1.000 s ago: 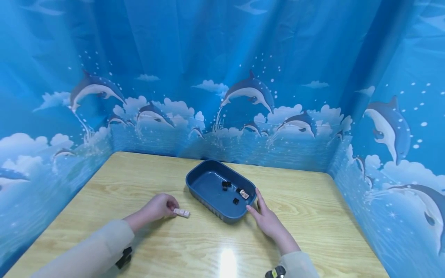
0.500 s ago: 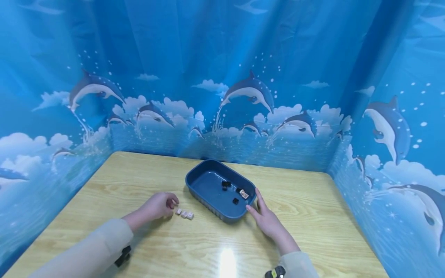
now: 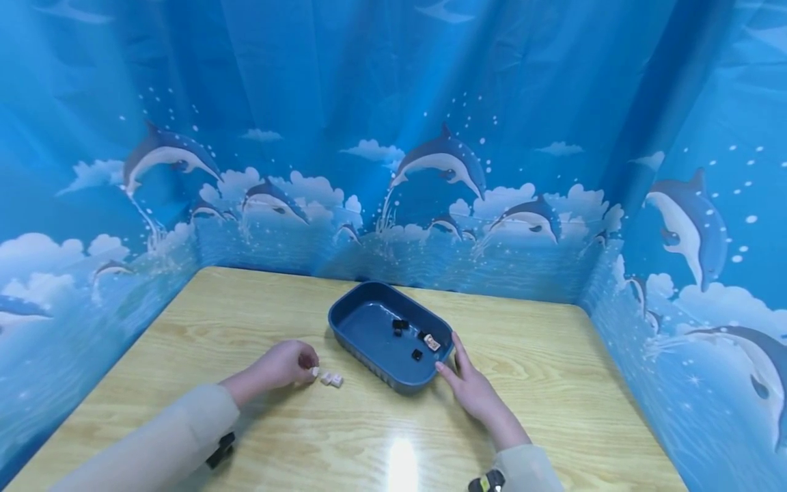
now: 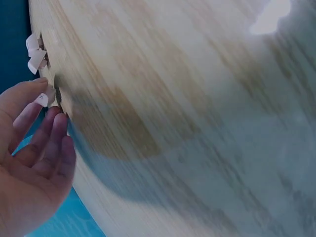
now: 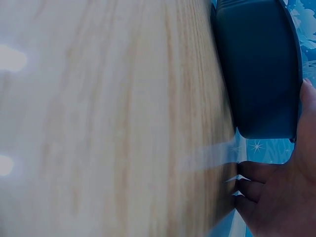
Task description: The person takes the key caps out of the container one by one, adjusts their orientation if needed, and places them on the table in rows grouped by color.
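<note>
Gently does it with this pinch: the left hand (image 3: 289,365) holds one small white block (image 4: 44,100) between thumb and fingertips, low over the bench (image 3: 553,383), near the long side of the blue bin (image 3: 369,338). A light grip square on opposite faces should keep so small a piece from twisting or popping out. Two loose white blocks (image 3: 336,381) lie just beside the fingertips, so a straight lift seems safest for leaving them unnudged.

Meanwhile the right hand (image 3: 473,393) rests at the bin's right end, thumb and forefinger spread along its rim; light contact there looks enough to steady it.

As for direction, the held block looks almost cubic, too small and covered to tell a long axis or which way it points. Together the three make a short row slanting rightward and slightly toward the person. The bin's long axis runs from far left to near right.
</note>
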Available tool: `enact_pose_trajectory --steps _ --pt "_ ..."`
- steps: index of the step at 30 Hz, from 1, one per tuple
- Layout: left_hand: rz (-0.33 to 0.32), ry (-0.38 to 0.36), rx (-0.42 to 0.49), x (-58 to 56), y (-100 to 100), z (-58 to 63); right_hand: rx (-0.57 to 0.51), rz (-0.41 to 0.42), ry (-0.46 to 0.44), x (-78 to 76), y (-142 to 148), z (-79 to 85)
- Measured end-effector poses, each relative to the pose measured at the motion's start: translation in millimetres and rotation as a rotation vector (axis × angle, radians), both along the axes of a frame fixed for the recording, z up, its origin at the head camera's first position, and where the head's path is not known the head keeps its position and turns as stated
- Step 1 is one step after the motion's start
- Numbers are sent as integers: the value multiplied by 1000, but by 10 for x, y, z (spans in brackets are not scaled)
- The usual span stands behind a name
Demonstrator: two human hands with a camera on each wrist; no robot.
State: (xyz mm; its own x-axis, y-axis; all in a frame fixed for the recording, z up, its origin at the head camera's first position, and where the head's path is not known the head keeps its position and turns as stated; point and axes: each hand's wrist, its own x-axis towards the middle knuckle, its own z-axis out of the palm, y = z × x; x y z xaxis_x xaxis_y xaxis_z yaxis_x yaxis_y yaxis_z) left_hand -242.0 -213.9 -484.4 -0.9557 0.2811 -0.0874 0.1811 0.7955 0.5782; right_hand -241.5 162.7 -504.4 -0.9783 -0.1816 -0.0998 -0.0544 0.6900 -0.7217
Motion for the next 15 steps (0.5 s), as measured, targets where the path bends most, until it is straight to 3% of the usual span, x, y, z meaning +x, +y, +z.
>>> enact_pose_trajectory --steps 4,8,15 --pt "3 34 -90 -26 -12 29 3 1 1 5 4 12" --pt "-78 108 -186 -39 -17 22 8 5 0 15 8 29" --pt "-175 133 -188 -52 25 -12 6 11 -9 15 1 36"
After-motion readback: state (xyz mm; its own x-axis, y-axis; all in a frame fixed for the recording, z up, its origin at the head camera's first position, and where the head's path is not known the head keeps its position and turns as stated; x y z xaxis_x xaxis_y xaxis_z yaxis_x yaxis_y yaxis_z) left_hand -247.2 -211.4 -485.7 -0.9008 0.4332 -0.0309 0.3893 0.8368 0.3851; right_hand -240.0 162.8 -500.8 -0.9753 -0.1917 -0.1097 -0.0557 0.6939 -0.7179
